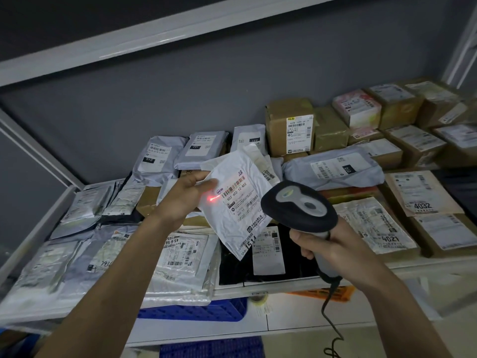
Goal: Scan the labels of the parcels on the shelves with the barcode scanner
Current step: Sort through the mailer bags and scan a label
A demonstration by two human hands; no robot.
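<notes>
The left hand (184, 200) is in the middle of the frame and pinches a white parcel (238, 202) at its left edge, thumb on top and fingers under it. The parcel is lifted above the shelf (38, 228), tilted, with its label (244, 200) turned to the camera. A red light spot (212, 199) lies on the left part of the label, just beside the thumb.

The right hand (333, 248) is at the lower right of the middle. Its fingers are curled round the handle of the scanner (299, 205). The dark head of the scanner points to the label and covers the right edge of the parcel in this view. A black cable (330, 316) hangs down from the handle.

On the shelf under the hands lie many flat bags with labels, grey ones (180, 257) at the left and a black one (268, 257) in the middle. Brown boxes (289, 126) are stacked at the upper right. A blue crate (196, 311) is below the shelf, at the bottom centre.
</notes>
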